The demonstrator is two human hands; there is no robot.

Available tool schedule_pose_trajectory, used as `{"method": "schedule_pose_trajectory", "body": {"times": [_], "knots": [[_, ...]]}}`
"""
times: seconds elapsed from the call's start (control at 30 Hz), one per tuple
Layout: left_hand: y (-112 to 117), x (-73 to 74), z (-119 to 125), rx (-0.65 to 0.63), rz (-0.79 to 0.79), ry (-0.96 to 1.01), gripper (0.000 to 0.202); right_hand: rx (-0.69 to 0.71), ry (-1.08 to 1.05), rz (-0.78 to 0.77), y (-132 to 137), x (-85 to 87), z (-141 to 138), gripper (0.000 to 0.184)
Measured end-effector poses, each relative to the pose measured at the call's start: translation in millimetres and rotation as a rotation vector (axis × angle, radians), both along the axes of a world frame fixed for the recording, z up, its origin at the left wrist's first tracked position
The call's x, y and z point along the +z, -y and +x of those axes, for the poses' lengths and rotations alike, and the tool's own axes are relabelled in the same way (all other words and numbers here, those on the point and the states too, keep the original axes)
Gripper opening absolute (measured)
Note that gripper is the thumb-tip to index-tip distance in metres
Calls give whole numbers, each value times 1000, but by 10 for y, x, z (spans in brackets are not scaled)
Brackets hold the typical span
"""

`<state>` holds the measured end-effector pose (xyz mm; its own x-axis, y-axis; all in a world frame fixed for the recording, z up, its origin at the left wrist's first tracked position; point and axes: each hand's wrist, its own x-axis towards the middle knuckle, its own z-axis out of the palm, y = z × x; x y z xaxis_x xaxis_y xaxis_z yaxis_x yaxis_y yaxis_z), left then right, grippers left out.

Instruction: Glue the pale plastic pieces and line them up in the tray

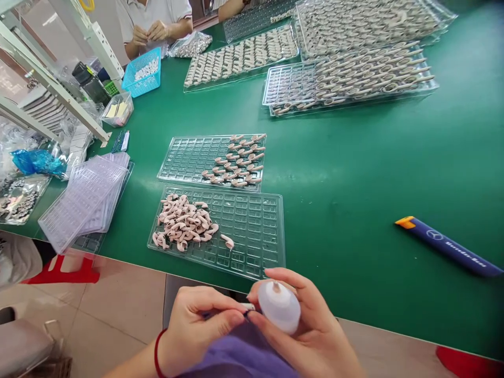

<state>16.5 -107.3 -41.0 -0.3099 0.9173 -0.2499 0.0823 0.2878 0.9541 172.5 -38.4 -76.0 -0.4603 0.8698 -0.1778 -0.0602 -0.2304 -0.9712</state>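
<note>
Low in the head view, my right hand (311, 325) is wrapped round a small white squeeze bottle (280, 307) with its nozzle up. Beside it, my left hand (197, 328) pinches a thin small part (247, 306) against the bottle's side; what the part is I cannot make out. Just beyond the hands lies a clear plastic tray (252, 231) with a heap of small pink parts (183, 223) at its left end. Behind it a second clear tray (189, 157) holds pink parts (238, 160) set in rows on its right side.
A blue and orange pen-like tool (449, 245) lies on the green table (354, 184) to the right. Stacked empty trays (84, 197) sit at left. Filled trays (354, 73) line the far side. Another person's hands (149, 32) work behind a blue basket (144, 71).
</note>
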Motion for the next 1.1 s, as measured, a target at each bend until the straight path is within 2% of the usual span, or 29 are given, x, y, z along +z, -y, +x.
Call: {"method": "schedule_pose_trajectory", "body": {"times": [0.07,0.13,0.23,0.3,0.53,0.83,1.0,1.1], "knots": [[5,2,39,6,-14,78,19,12,-59,-75,9,77,-37,42],[-4,-4,72,66,-76,260,25,14,-105,-100,12,125,-46,37],[-44,-19,97,126,-198,541,38,34,-147,-78,17,151,-27,31],[-68,-29,95,107,-265,623,40,51,-150,-39,14,132,-4,31],[-57,-25,70,51,-346,673,37,188,-189,57,-63,-57,90,33],[-63,-23,114,45,-281,712,28,212,-257,-176,-84,120,73,34],[-33,-38,107,26,-283,689,25,220,-228,-207,-73,66,86,36],[-26,-24,69,1,-279,603,25,203,-145,-176,-79,-8,131,39]]}}
